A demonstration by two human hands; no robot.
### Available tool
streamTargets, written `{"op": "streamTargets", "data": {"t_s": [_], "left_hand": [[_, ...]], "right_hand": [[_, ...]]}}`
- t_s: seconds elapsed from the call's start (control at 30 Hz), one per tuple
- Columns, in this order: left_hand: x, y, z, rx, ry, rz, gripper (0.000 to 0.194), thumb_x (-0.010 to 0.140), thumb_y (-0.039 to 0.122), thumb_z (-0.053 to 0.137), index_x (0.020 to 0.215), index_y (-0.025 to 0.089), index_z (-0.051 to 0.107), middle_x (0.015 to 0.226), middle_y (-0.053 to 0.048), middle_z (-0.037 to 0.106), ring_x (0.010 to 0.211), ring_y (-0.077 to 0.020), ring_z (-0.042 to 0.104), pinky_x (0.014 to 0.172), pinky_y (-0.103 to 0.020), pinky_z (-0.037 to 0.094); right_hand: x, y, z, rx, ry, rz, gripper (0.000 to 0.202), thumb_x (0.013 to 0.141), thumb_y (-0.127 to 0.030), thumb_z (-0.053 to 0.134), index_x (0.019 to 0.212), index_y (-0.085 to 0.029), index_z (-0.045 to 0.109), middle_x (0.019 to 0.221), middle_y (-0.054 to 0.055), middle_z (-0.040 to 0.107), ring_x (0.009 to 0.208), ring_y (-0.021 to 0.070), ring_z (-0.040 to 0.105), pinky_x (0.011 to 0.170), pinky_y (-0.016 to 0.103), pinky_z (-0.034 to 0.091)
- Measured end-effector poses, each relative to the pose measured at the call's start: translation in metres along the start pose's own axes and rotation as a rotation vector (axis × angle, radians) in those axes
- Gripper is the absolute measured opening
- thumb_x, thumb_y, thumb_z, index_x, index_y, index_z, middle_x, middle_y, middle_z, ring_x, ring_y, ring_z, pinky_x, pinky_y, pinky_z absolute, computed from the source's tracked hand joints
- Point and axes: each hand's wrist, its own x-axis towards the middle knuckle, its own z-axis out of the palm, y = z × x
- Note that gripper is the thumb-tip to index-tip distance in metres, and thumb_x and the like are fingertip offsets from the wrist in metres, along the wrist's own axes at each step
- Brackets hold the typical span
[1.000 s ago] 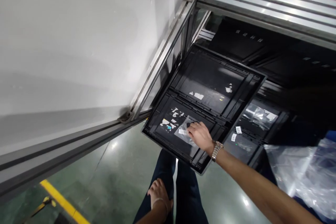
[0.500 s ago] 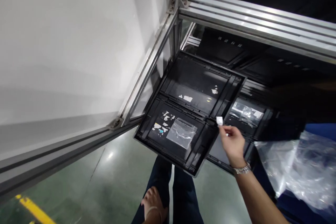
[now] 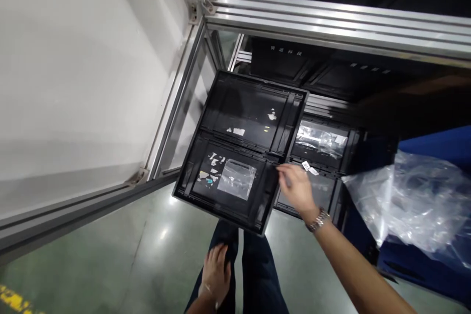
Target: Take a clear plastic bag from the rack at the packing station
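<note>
Clear bag (image 3: 236, 179): lay flat in the near compartment of the black tray (image 3: 287, 117), beside scraps of old label; untouched by either hand.
Right hand (image 3: 297, 187): hovered over the tray's right edge, fingers loosely curled and narrow, apparently holding nothing, though the palm side could not be seen. A wristwatch (image 3: 318, 220) sat on the wrist.
Small white tags (image 3: 309, 168): lay on the dark ledge just beyond the fingertips, apart from them.
Change: a second earlier this hand rested on the bag; half a second earlier it was lifted away with a small white piece pinched at the fingertips. Now the pinch was gone and the tags lay on the ledge, which suggests the piece had been set down there, the bag left in place.
Left hand (image 3: 215, 274): rested flat on the thigh, low in view, holding nothing.
Second tray (image 3: 321, 140): lower and to the right, holding crumpled clear film.
Loose plastic wrap (image 3: 408, 203): heaped on a blue bin (image 3: 441, 144) at far right.
Metal frame (image 3: 331, 19): crossed above; white panel (image 3: 73, 83) at left.
</note>
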Motion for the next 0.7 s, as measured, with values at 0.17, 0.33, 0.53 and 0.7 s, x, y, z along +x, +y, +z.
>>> {"op": "streamTargets", "data": {"t_s": [0.17,0.33,0.53,0.7], "left_hand": [[0.061,0.04,-0.092,-0.115,0.597,0.633,0.053,0.095,0.014,0.027,0.139,0.006,0.055,0.149,-0.016,0.051,0.146,-0.0258,0.038,0.123,-0.049,0.028],[0.11,0.051,-0.162,-0.318,0.721,0.639,0.041,0.09,0.024,0.042,0.117,0.009,0.069,0.122,-0.017,0.071,0.119,-0.0282,0.064,0.107,-0.047,0.049],[0.07,0.019,-0.283,-0.529,1.01,0.57,0.04,0.095,0.036,0.041,0.114,0.011,0.066,0.101,-0.012,0.075,0.082,-0.0169,0.07,0.081,-0.031,0.057],[0.085,0.031,-0.379,-0.911,0.671,0.37,0.013,0.084,0.016,0.059,0.073,0.014,0.064,0.058,0.0,0.064,0.052,-0.0111,0.057,0.064,-0.024,0.051]], "right_hand": [[0.016,-0.042,0.015,0.001,-0.087,-0.101,0.022,0.098,-0.032,0.061,0.112,-0.017,0.065,0.121,0.008,0.064,0.113,0.0235,0.06,0.099,0.047,0.048],[0.042,-0.048,0.002,-0.097,-0.2,-0.003,0.029,0.097,-0.038,0.061,0.116,-0.016,0.063,0.12,0.008,0.064,0.111,0.024,0.06,0.1,0.048,0.046],[0.047,-0.08,-0.048,-0.015,-0.477,0.097,0.04,0.102,-0.048,0.049,0.082,-0.017,0.065,0.079,0.002,0.066,0.075,0.0158,0.063,0.078,0.035,0.051],[-0.024,-0.134,-0.073,0.191,-0.877,0.018,0.035,0.093,-0.034,0.064,0.062,-0.019,0.061,0.05,-0.007,0.056,0.049,0.0101,0.054,0.056,0.024,0.045]]}}
